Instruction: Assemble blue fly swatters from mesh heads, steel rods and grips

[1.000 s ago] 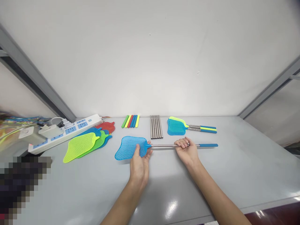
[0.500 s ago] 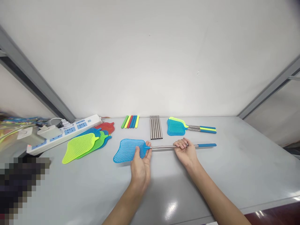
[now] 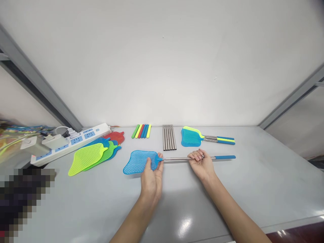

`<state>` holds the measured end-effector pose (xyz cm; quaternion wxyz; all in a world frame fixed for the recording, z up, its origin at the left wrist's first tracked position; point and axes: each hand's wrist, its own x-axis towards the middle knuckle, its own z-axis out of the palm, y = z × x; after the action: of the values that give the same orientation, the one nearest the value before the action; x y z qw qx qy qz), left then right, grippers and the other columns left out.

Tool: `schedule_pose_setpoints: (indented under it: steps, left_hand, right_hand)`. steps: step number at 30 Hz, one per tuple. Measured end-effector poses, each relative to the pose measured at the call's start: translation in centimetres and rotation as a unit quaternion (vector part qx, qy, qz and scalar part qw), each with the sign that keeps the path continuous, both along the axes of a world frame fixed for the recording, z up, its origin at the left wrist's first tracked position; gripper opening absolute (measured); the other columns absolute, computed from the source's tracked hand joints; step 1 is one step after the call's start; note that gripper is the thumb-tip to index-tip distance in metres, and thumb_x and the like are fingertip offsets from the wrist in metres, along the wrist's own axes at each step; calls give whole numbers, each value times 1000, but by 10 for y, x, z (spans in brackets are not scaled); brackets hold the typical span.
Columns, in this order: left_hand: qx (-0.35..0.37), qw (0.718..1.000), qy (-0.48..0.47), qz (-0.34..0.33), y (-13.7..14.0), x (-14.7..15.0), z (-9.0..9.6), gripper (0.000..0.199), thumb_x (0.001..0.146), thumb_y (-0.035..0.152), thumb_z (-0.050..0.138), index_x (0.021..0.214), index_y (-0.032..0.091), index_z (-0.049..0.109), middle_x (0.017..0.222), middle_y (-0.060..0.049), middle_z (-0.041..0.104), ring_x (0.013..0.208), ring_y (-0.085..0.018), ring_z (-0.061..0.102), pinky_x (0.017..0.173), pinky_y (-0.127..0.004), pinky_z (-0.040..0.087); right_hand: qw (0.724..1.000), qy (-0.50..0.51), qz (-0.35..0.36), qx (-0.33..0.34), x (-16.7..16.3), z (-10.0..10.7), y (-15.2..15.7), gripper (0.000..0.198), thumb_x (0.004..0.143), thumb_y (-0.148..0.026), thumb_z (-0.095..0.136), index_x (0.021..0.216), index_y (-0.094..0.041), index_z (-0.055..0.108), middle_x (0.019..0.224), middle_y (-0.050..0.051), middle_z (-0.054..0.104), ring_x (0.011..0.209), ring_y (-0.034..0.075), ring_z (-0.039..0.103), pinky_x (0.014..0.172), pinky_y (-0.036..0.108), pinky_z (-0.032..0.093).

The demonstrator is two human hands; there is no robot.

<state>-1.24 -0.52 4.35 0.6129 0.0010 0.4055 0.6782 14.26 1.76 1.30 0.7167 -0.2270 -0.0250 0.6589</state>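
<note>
A blue fly swatter (image 3: 140,162) lies crosswise between my hands, its mesh head to the left and its blue grip (image 3: 225,157) to the right. My left hand (image 3: 151,177) pinches the head near its neck, thumb on top and fingers beneath. Around the extended metal rod (image 3: 176,158) my right hand (image 3: 201,164) is closed, just left of the blue grip. Behind it rest complete swatters with blue and yellow-green heads (image 3: 191,137). Several metal rods (image 3: 169,137) stand in a row behind the held one.
Several coloured grips (image 3: 141,131) lie at the back. Loose swatter heads in yellow-green (image 3: 88,157), green, blue and red (image 3: 116,137) overlap on the left, beside a white power strip (image 3: 83,136) with plugs and adapters. A wall (image 3: 167,77) borders the grey table (image 3: 265,182).
Both hands keep the same grip on the swatter, which has barely moved. The whole view has shifted slightly.
</note>
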Motion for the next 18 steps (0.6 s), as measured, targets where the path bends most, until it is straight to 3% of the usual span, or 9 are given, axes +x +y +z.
schedule_pose_setpoints:
  steps: [8, 18]
  left_hand:
    - [10, 1000, 20, -3, 1, -1, -3, 17, 81, 16, 37, 87, 10, 52, 93, -13, 59, 89, -18, 58, 82, -33, 46]
    - [9, 1000, 19, 5, -1, -1, -2, 17, 81, 14, 37, 87, 13, 52, 92, -10, 59, 88, -15, 58, 82, -34, 46]
  right_hand:
    - [997, 80, -2, -20, 0, -2, 1, 28, 74, -12, 36, 53, -18, 19, 42, -8, 19, 35, 5, 24, 40, 19, 29]
    - [999, 45, 5, -5, 0, -2, 1, 29, 74, -12, 36, 53, -18, 17, 43, -8, 17, 35, 5, 25, 41, 19, 30]
